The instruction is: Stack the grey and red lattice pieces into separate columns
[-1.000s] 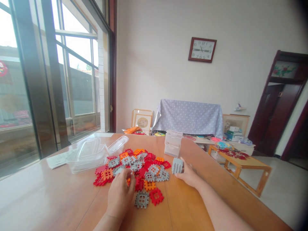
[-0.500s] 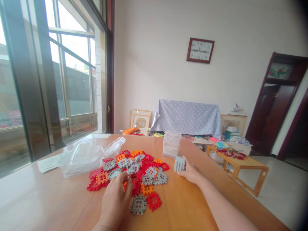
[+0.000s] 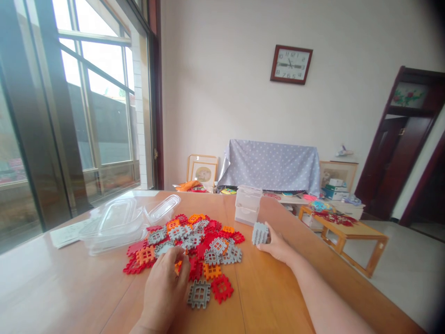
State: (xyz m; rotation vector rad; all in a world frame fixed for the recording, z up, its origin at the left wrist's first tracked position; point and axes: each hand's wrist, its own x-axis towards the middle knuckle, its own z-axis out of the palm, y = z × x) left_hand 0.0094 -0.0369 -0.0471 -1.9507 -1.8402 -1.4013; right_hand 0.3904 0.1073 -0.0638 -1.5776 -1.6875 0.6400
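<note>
Dozens of flat plastic tiles with toothed edges, many with a windowpane cutout, form a red, orange and gray pile [image 3: 194,242] in the middle of the smooth wooden tabletop [image 3: 259,290]. A gray windowed tile [image 3: 199,294] and a red windowed tile [image 3: 221,288] lie at the pile's near edge. On the right, apart from the pile, a blocky stack of gray tiles [image 3: 259,233] shows ridged sides. Beyond it stands a frosted plastic box [image 3: 247,211]; to the left lie a clear rectangular tub [image 3: 114,236] and a see-through lid [image 3: 163,208].

Compared with a second ago, the stack is slightly farther right of the box, while the pile keeps its layout.

Of the hands, the right hand [image 3: 277,246] grasps the stack from its right side, forearm stretched in from the near right. The left hand [image 3: 166,280] bends over the pile's near left side, fingers curled down; whether it grips a tile, I cannot tell.
</note>
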